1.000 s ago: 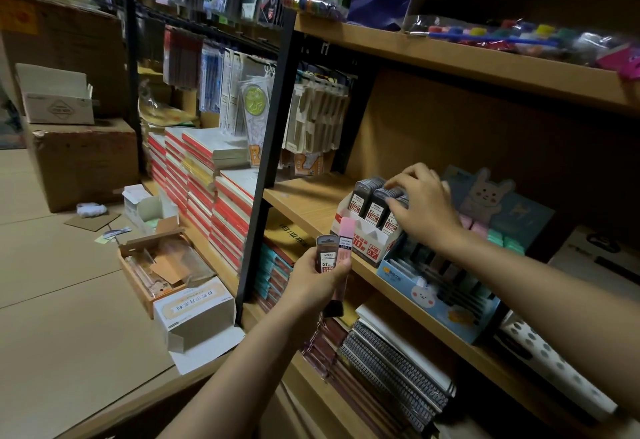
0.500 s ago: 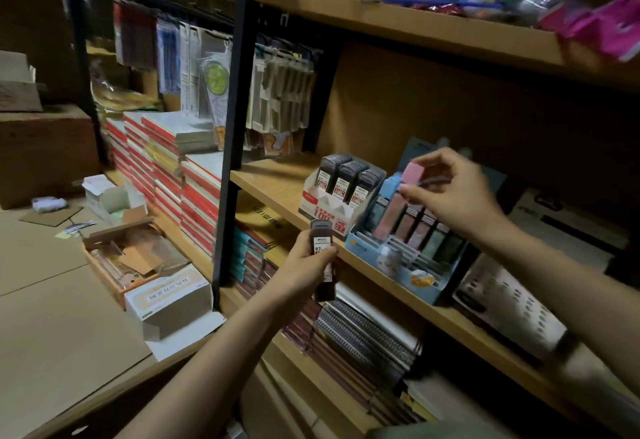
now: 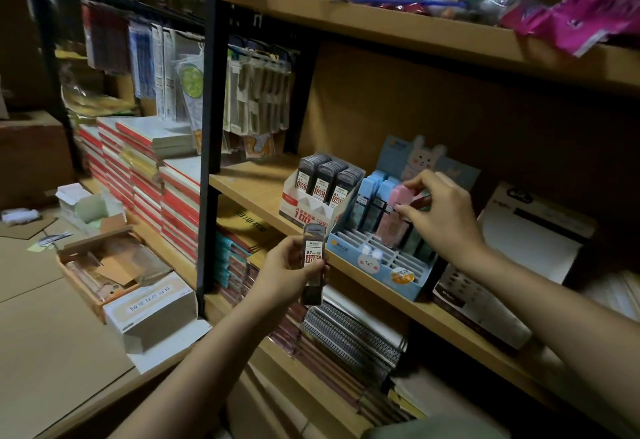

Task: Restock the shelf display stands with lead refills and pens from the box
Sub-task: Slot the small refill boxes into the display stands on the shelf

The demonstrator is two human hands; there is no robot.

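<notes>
The left hand (image 3: 289, 274) grips a dark lead refill case (image 3: 313, 258) upright, just in front of the shelf edge (image 3: 349, 267); the right hand (image 3: 438, 211) pinches a pink refill case (image 3: 394, 216) standing tilted in the blue display stand (image 3: 377, 265), whose front slots lie open; the white stand (image 3: 304, 208) just left holds three dark rows, near the board's lip

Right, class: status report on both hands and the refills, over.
Left hand grips dark lead-refill case. Right hand pinches pink refill case at blue bunny display stand. Nothing blocking its slots.
</notes>
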